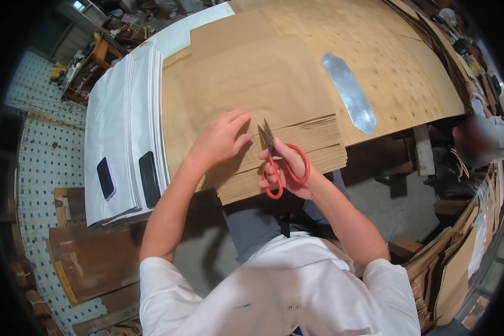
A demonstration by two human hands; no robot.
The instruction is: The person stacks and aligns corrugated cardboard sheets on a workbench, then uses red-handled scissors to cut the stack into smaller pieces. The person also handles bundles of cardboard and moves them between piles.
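My right hand [298, 175] holds a pair of scissors [268, 139] with red loop handles, and its fingers pass through the loops. The dark blades stand slightly apart and point away from me, over the near part of a stack of brown kraft paper [246, 78]. The stack's near edges are fanned out in steps, so many thin layers show. On the left side of the stack rests my left hand [221, 136], fingers stretched out and palm down, with nothing visible in it. A small gap lies between its fingertips and the scissors.
A pale plywood table [386, 61] carries the stack. To its right lies a flat metal strip [350, 92] with angled ends. White sheets [109, 101] are piled at left, with two phones [105, 178] on top. Another person [479, 140] is at the right; cardboard [459, 269] leans below.
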